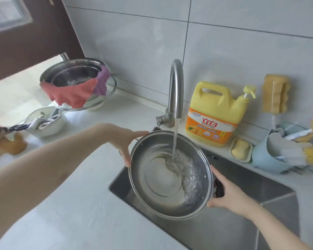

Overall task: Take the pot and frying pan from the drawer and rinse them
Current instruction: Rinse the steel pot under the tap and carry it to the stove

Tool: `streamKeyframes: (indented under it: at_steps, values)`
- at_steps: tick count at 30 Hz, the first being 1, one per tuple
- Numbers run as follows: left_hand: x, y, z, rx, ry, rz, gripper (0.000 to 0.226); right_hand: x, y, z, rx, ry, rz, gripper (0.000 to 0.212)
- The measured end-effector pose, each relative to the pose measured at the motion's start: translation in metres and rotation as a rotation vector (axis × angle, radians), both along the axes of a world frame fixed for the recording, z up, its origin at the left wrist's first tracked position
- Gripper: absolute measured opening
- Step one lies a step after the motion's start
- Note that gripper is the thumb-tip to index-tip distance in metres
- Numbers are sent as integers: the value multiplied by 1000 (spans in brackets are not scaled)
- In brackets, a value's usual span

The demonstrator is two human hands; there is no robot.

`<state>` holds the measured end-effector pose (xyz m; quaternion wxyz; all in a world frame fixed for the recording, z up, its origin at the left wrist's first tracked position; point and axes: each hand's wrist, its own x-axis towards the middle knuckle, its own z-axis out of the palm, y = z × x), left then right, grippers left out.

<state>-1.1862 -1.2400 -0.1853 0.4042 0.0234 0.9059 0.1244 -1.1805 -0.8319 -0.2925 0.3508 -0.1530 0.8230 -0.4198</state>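
Right, I've got the pot (170,177) tipped over the sink (260,186), at the table's back edge, under the running tap (176,87). My left hand (124,141) grips the far rim, fingers curled round it; my right hand (228,193) is wrapped around the dark side handle. Stiff steel, wet and likely slippery, and getting heavier as water pools, so I'd say grip handle and rim, both sides.
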Motion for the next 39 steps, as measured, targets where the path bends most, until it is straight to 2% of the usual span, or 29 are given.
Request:
streamKeyframes:
  at_steps: [6, 14, 19, 23, 28, 31, 34, 35, 39]
  values:
    - [22, 2, -28, 64, 198, 60, 140, -1, 0, -9, 39, 143, -68, 133]
    - [56, 44, -69, 81, 610, 162, 138, 6, 26, 3, 13, 524, -117, 132]
    - [67, 63, -93, 56, 954, 122, 134, 14, 49, 4, 141, 799, -136, 132]
    - [69, 75, -91, 52, 1090, 78, 130, 19, 63, 13, 140, 1031, -141, 142]
    - [67, 87, -77, 102, 1271, 25, 126, 18, 76, 35, 119, 1254, -134, 144]
    - [66, 93, -66, 126, 1383, 20, 135, 18, 84, 51, 104, 1388, -138, 129]
    - [67, 97, -53, 139, 1502, -8, 127, 19, 89, 72, 62, 1516, -134, 83]
    - [67, 97, -49, 138, 1538, -16, 122, 19, 89, 79, 57, 1557, -131, 76]
    - [62, 97, -33, 143, 1627, -2, 117, 19, 90, 109, 39, 1698, -117, 77]
